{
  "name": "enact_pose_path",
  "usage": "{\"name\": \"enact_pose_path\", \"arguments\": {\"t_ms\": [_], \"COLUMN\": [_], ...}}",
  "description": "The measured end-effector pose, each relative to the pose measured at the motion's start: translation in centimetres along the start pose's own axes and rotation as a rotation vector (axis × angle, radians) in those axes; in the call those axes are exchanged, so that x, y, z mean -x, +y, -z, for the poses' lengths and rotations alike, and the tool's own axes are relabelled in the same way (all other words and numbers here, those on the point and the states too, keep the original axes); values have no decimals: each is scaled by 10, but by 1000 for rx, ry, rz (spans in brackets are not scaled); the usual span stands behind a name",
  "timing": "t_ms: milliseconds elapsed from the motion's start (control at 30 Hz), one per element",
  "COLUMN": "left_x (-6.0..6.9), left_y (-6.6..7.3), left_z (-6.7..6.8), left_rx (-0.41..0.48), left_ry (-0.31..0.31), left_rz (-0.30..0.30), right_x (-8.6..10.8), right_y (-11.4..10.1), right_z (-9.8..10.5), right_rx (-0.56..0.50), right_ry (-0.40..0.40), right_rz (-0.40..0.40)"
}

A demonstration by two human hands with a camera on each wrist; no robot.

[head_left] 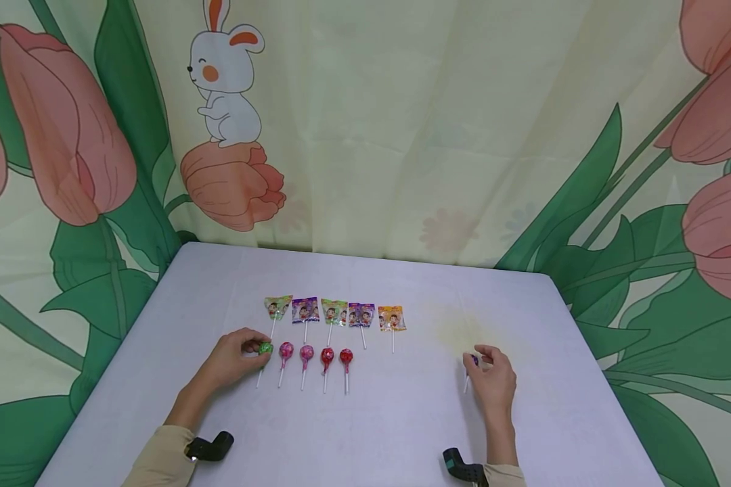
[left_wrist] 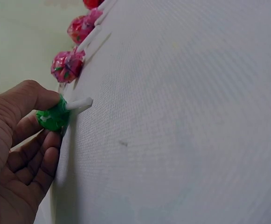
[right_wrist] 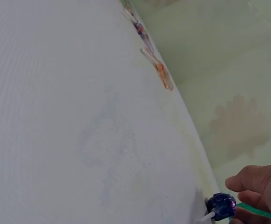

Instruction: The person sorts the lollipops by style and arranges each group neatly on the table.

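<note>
My left hand [head_left: 239,355] pinches a green-wrapped round lollipop [left_wrist: 53,116] between thumb and fingers, at the left end of a row. Beside it in that row lie pink lollipops [head_left: 286,350] and red lollipops [head_left: 327,357], white sticks toward me. Far to the right, the fingers of my right hand [head_left: 493,381] are curled around a dark purple-blue lollipop [right_wrist: 221,206], its stick pointing down to the table. The thumb's contact with that candy is hard to make out in the right wrist view.
Behind the round lollipops is a row of flat bagged lollipops, with green [head_left: 334,312], purple [head_left: 305,310] and orange [head_left: 392,318] wrappers. All lie on a white-covered table [head_left: 402,419]. A printed curtain [head_left: 390,135] hangs behind its far edge.
</note>
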State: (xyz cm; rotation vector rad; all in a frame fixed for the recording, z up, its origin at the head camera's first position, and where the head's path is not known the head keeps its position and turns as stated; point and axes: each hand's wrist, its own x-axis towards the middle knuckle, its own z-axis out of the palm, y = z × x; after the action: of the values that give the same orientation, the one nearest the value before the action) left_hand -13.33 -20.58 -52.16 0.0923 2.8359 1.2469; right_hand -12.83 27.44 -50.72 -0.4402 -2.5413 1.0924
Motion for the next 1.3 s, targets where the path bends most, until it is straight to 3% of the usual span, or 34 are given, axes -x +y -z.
{"name": "enact_pose_path", "arguments": {"t_ms": [267,600,1300], "left_x": [0,1,0], "left_y": [0,0,-1], "left_z": [0,0,-1], "left_rx": [3,4,-11], "left_ry": [1,10,10], "left_rz": [-6,-10,-19], "right_x": [-1,-3,7], "right_y": [8,12,-5], "right_z": [-4,-8,-26], "right_rx": [14,16,-19], "right_ry": [-72,-55,-129], "right_rz": [-48,-17,8]}}
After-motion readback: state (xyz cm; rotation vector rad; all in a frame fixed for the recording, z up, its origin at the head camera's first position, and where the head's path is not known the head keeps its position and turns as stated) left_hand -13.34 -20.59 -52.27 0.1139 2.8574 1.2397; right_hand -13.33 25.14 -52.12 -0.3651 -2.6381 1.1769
